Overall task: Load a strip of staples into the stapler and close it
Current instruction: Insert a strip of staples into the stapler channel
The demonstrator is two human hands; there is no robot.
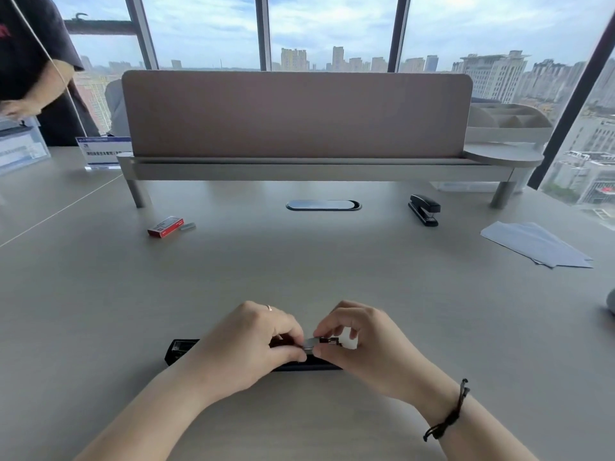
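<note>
Near the front edge of the surface (299,267), close to its middle, I have both hands on an opened black stapler (181,350) that lies lengthwise along that edge. My left hand (246,341) covers the middle of it, fingers curled down over the body, thumb and forefinger pressed together at the tip. My right hand (359,341) meets it from the other side — thumb and forefinger pinched on a short silvery strip of staples (311,342), the remaining fingers bent and lifted clear. The strip sits just above the stapler's metal channel, between the two sets of fingertips; I cannot tell whether it already rests in the channel or hangs just over it. Only the stapler's left end and a sliver of its base under my hands show, so the position of its lid is hidden from me. A dark cord bracelet (449,417) circles my right wrist.

Toward the far left of the surface lies a red staple box (165,226), with a small loose strip (188,226) just beside it on its right. Toward the far right stands a second black stapler (425,209), closed, and further out by the right edge lie a few white sheets of paper (535,244). Along the far edge runs a desk divider (296,114) on a raised shelf — well apart from everything I am handling.
</note>
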